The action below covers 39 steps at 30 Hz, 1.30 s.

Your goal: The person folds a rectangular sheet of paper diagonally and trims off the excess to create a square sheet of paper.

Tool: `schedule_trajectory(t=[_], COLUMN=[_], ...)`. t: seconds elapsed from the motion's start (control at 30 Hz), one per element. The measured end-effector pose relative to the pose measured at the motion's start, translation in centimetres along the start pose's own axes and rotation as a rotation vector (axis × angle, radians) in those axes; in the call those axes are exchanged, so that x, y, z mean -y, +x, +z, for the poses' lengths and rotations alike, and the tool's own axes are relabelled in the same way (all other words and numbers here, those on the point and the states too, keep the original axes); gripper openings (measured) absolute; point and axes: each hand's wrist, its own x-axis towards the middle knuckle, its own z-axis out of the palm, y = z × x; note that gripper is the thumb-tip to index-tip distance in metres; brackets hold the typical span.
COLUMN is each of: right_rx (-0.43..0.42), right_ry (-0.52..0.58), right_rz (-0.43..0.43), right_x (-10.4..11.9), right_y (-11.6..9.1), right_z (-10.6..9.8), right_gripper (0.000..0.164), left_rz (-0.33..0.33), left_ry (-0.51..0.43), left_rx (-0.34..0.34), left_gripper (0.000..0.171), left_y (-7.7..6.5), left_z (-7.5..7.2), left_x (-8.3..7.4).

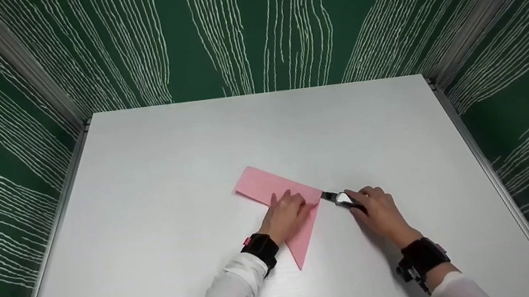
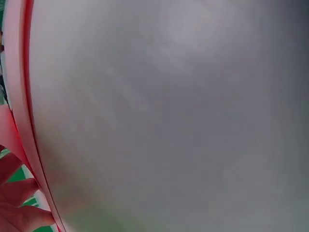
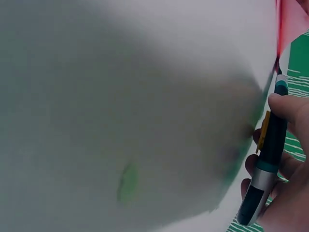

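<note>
A folded sheet of pink paper (image 1: 264, 182) lies on the white table, one wide arm toward the upper left and a pointed flap (image 1: 302, 253) toward the front. My left hand (image 1: 287, 216) presses on the paper near its bend, fingers spread over it; in the left wrist view its fingers (image 2: 19, 193) show at the paper's edge. My right hand (image 1: 378, 210) grips a utility knife (image 1: 344, 200) with a dark blade. The blade meets the right corner of the paper. From the right wrist, the knife (image 3: 270, 145) shows teal bands and a yellow slider, with fingers and thumb around it.
The white table (image 1: 165, 147) spreads around the paper on all sides. Green walls (image 1: 287, 19) with white wavy lines rise behind and beside it, with grey metal posts at the back corners. Both wrists wear black bands (image 1: 425, 255).
</note>
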Motion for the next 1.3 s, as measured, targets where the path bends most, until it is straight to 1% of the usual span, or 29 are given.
schedule_trajectory(t=[0.07, 0.17, 0.23, 0.3, 0.37, 0.43, 0.53, 0.63, 0.73, 0.87, 1.07, 1.17, 1.3], right_rx=[-0.029, -0.059, -0.069, -0.075, -0.08, -0.083, -0.08, -0.059, -0.045, -0.059, -0.083, -0.079, -0.059], right_ry=[-0.034, -0.046, -0.049, -0.058, -0.073, -0.093, -0.085, -0.064, -0.063, -0.074, -0.045, -0.041, -0.053], right_rz=[-0.036, -0.059, -0.066, -0.075, -0.08, -0.088, -0.092, -0.088, -0.077, -0.068, -0.03, -0.014, -0.019], right_x=[0.0, -0.1, -0.3, -0.5, -0.7, -0.9, -1.2, -1.3, -1.4, -1.3, -0.6, -0.3, -0.2], right_y=[0.0, 0.0, 0.0, 0.0, -0.1, -0.2, -0.4, -0.6, -0.7, -0.7, -0.6, -0.4, -0.3], right_z=[0.3, 0.6, 0.7, 0.9, 1.0, 1.0, 1.1, 1.1, 1.2, 1.4, 1.6, 1.6, 1.4], right_gripper=[0.045, 0.044, 0.044, 0.045, 0.047, 0.047, 0.046, 0.044, 0.043, 0.041, 0.042, 0.042, 0.042], left_rz=[0.006, 0.046, 0.067, 0.077, 0.082, 0.097, 0.133, 0.171, 0.196, 0.213, 0.222, 0.228, 0.245], left_ry=[0.051, 0.14, 0.162, 0.175, 0.186, 0.2, 0.226, 0.213, 0.171, 0.146, 0.143, 0.153, 0.16], left_rx=[0.012, 0.016, 0.025, 0.048, 0.096, 0.142, 0.202, 0.236, 0.26, 0.275, 0.274, 0.272, 0.28], left_gripper=[0.04, 0.057, 0.062, 0.061, 0.057, 0.054, 0.053, 0.052, 0.052, 0.052, 0.052, 0.052, 0.052], left_y=[-0.2, -0.5, -0.6, -0.7, -0.7, -0.7, -0.6, -0.5, -0.3, -0.4, -0.4, -0.4, -0.5], left_z=[0.0, 0.0, 0.1, 0.2, 0.2, 0.1, -0.1, -0.5, -1.2, -1.8, -1.8, -1.8, -1.8], left_x=[-0.4, -1.1, -1.5, -1.6, -1.5, -1.2, -0.4, 0.3, 0.6, 0.7, 0.7, 0.8, 1.0])
